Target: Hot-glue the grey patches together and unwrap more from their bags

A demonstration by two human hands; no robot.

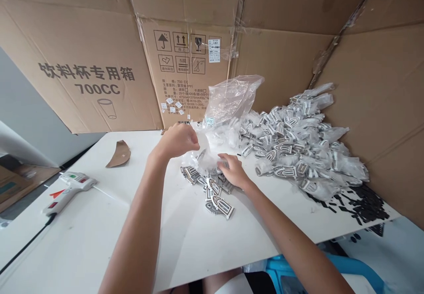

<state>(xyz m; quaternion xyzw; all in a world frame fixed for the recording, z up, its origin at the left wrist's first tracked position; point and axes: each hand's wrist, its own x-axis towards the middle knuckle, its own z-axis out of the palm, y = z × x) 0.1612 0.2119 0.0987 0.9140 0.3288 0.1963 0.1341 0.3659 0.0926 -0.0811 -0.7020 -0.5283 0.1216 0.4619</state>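
Note:
My left hand (179, 140) is closed in a pinch on a clear plastic bag (207, 159), raised a little over the white table. At the bag's right side is my right hand (233, 170), its thumb and fingers curled around the plastic; the exact grip is partly hidden. Below and in front of the bag lies a small heap of arch-shaped pieces (222, 206), grey and white with dark patterned faces. Some of them overlap, and a few sit under the bag and beside my right fingers.
A large pile of bagged pieces (285, 144) spreads at the right, with black strips (361, 205) near the edge. Behind stands a bigger clear bag (232, 95) against cardboard walls (185, 2). A glue gun (68, 190) and cardboard scrap (119, 154) lie left.

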